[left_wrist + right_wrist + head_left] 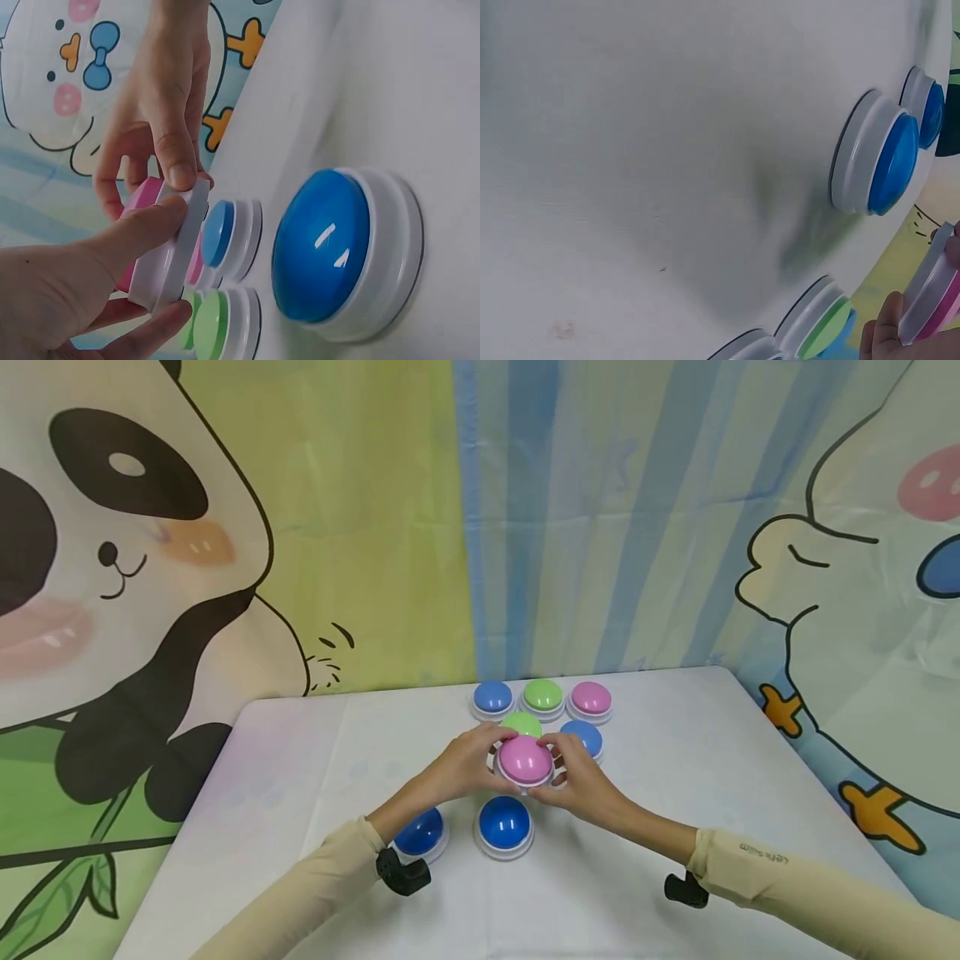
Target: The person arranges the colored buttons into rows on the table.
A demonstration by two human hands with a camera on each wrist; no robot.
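A pink push button (525, 759) on a round white base is held off the table between both hands. My left hand (474, 762) grips its left side, thumb and fingers on the white base. From the other side my right hand (581, 781) pinches the rim; in the left wrist view the right hand (161, 112) reaches down from above. Right behind the held button, a green button (522, 722) is partly covered. A blue button (582, 737) stands behind the right hand. Nearer me are a dark blue button (504, 823) and another blue button (419, 832), partly hidden by the left wrist.
At the back of the white table (675, 760) stand a blue button (492, 696), a green button (543, 695) and a pink button (591, 697) in a row. A printed cloth curtain (375, 527) hangs behind the table.
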